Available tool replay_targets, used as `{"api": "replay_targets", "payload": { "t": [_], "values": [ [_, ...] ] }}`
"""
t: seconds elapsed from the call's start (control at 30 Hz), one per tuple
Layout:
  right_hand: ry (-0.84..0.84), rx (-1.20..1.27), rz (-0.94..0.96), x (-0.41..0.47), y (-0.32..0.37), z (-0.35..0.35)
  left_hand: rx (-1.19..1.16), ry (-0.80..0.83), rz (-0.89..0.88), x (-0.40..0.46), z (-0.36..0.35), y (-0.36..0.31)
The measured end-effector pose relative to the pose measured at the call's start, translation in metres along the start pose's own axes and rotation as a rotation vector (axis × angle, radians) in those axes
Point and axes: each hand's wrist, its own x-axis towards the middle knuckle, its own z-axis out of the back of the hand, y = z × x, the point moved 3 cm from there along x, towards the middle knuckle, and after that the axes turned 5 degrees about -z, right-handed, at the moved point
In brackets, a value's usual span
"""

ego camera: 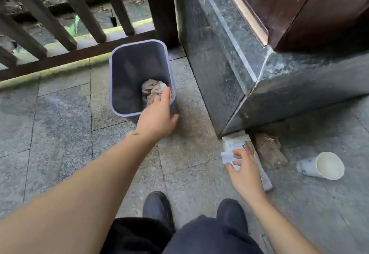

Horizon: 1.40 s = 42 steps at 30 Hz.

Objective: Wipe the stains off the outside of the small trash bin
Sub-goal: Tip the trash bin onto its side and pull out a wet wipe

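Paved floor (60,124): grey granite slabs, bounded at the far left by a dark wooden railing (79,14) with slanted balusters.

Small trash bin (123,70): lavender-grey plastic, rectangular with rounded corners, upright on the slabs just in front of the railing's bottom rail and beside the stone plinth. Inside, at its near right corner, lay a crumpled brownish paper wad (151,88).

Left hand (157,118): reached over the bin's near right rim, fingers held together and extended down toward the wad, thumb spread outside the bin wall. Whether the fingertips pinched the wad could not be told.

Dark shoes (157,205): two, at bottom centre, on the slabs.

Stone plinth (219,64): dark polished, carrying a reddish-brown wooden door frame (299,4).

Wet-wipe pack (239,145): white, printed, lying at the plinth's near corner.

Right hand (245,171): resting on the pack, thumb and forefinger pinching a white wipe (226,156) at its left edge.

Brown crumpled paper (269,151): just right of the pack.

Paper cup (323,165): white, on its side, mouth toward the camera, farthest right.
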Motion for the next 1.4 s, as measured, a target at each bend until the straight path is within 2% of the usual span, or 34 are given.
{"api": "replay_targets", "payload": {
  "t": [0.07,0.13,0.2,0.4,0.67,0.8,1.0,1.17,1.4],
  "values": [
    [-0.067,0.001,-0.081,0.002,-0.012,-0.002,0.125,0.0,-0.032,0.011,-0.006,0.006],
    [-0.066,-0.011,-0.157,-0.003,-0.027,-0.005,0.19,-0.01,0.014,0.019,-0.013,0.017],
    [-0.063,0.0,-0.185,-0.007,-0.042,-0.009,0.171,-0.01,0.038,0.028,-0.018,0.018],
    [-0.057,0.004,-0.167,-0.014,-0.054,-0.018,0.263,0.068,0.055,0.044,-0.034,0.011],
    [0.002,0.053,-0.158,-0.021,-0.051,-0.016,0.304,0.187,0.016,0.017,-0.036,-0.007],
    [0.02,0.083,-0.154,-0.025,-0.051,-0.011,0.212,0.149,-0.014,-0.001,-0.02,-0.019],
    [0.042,0.119,-0.156,-0.028,-0.052,-0.004,-0.018,-0.058,-0.138,-0.03,0.014,-0.026],
    [0.027,0.108,-0.139,-0.027,-0.047,-0.003,-0.062,-0.056,-0.238,-0.043,0.019,-0.025],
    [0.034,0.045,-0.141,-0.027,-0.044,-0.009,-0.2,0.086,-0.307,-0.032,0.003,-0.033]
  ]
}}
